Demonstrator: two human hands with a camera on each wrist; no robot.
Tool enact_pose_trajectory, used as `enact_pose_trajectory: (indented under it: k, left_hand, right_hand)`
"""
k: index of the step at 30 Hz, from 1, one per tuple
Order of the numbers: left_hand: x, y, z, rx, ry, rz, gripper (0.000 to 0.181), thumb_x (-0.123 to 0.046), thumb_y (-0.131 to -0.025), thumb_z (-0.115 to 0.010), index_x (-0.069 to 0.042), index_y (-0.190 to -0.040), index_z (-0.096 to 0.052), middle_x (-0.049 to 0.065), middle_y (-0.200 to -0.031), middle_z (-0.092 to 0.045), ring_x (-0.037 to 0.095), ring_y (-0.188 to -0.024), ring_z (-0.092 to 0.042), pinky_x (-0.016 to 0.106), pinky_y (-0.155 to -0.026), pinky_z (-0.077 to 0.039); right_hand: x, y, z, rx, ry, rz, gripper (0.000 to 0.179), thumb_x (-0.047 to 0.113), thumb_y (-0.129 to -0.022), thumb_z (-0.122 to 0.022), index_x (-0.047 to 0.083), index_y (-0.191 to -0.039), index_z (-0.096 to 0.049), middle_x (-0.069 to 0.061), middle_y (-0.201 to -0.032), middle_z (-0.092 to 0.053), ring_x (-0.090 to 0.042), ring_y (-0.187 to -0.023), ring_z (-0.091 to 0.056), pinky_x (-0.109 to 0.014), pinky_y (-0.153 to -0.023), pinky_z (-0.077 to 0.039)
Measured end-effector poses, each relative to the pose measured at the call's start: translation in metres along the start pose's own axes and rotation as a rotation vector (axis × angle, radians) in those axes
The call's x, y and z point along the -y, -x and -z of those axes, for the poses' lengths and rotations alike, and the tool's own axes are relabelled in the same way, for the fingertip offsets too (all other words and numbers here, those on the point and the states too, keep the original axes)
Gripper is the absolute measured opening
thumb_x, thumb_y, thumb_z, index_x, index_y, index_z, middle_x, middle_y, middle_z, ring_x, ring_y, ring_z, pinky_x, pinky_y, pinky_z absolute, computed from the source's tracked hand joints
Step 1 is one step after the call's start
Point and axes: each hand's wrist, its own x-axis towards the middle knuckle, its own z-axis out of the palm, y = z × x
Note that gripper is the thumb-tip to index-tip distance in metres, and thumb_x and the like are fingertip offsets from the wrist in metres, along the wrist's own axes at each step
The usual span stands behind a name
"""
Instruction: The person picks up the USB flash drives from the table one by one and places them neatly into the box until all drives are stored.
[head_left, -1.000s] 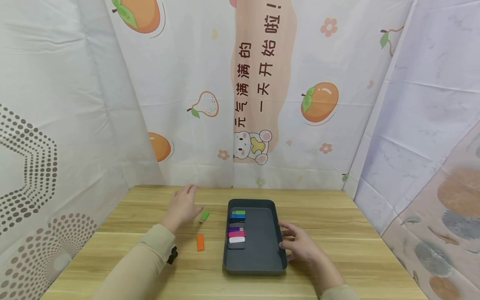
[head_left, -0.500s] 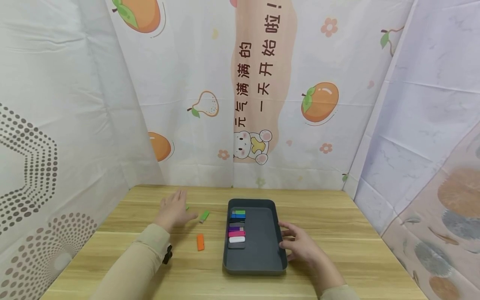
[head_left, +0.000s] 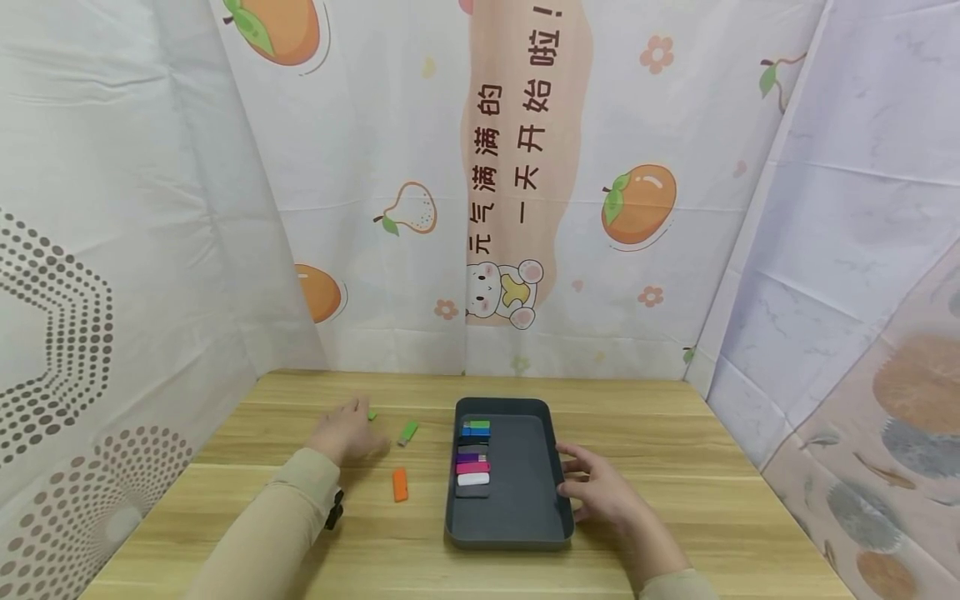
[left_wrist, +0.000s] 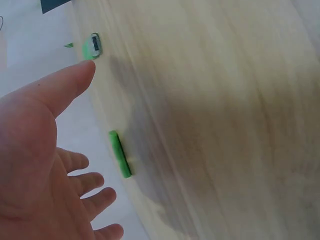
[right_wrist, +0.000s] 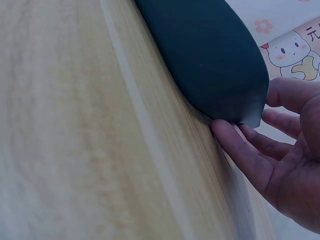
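My left hand (head_left: 345, 432) hovers at the left of the table with fingers relaxed and nothing in them. Just past its fingertips, a green USB stick (left_wrist: 120, 154) lies on the wood, mostly covered by the hand in the head view. A second green USB stick (head_left: 408, 432) with a bare metal plug lies to the right of the thumb. Nearer the front is an orange USB stick (head_left: 401, 484). My right hand (head_left: 597, 486) rests its spread fingers against the right wall of a dark grey tray (head_left: 528, 475), fingertips at the rim and thumb low outside.
Inside the tray, a column of several USB sticks runs along the left side, among them a blue one (head_left: 476, 432), a pink one (head_left: 473, 468) and a white one (head_left: 473, 479). A printed curtain (head_left: 375, 292) hangs behind the table's back edge.
My left hand has moved left and toward the front, away from the second green USB stick, and part of another green one shows beside its fingers. The right hand and tray stay put.
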Motion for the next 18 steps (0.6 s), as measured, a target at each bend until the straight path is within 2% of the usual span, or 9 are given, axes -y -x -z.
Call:
enact_pose_trajectory:
  k: [5, 13, 18]
  left_hand:
    - [0.0009, 0.0016, -0.0025, 0.016, -0.013, 0.001, 0.092, -0.044, -0.090, -0.071, 0.010, -0.152, -0.032, 0.035, -0.155, -0.031, 0.055, -0.140, -0.032, 0.071, -0.111, -0.021]
    - [0.0002, 0.0042, -0.0031, 0.036, -0.066, -0.014, 0.076, -0.043, -0.092, -0.068, 0.008, -0.144, -0.048, 0.030, -0.152, -0.041, 0.054, -0.137, -0.038, 0.072, -0.110, -0.023]
    - [-0.0004, 0.0044, -0.0039, 0.024, -0.083, -0.023, 0.069, -0.041, -0.092, -0.068, 0.007, -0.140, -0.053, 0.030, -0.149, -0.045, 0.053, -0.136, -0.039, 0.072, -0.108, -0.026]
  right_hand:
    - [-0.0010, -0.0003, 0.0004, 0.000, -0.003, -0.004, 0.075, -0.004, -0.090, -0.064, 0.001, -0.157, -0.031, -0.034, -0.139, -0.044, -0.040, -0.114, -0.058, -0.055, -0.068, -0.059]
    - [-0.0008, -0.0005, 0.0004, -0.004, -0.002, -0.008, 0.074, -0.004, -0.090, -0.064, 0.001, -0.157, -0.031, -0.034, -0.139, -0.044, -0.041, -0.115, -0.057, -0.055, -0.069, -0.059]
    - [0.0009, 0.0004, 0.0001, 0.003, -0.014, -0.003, 0.075, -0.004, -0.090, -0.064, 0.001, -0.157, -0.031, -0.034, -0.139, -0.043, -0.041, -0.114, -0.057, -0.056, -0.068, -0.059]
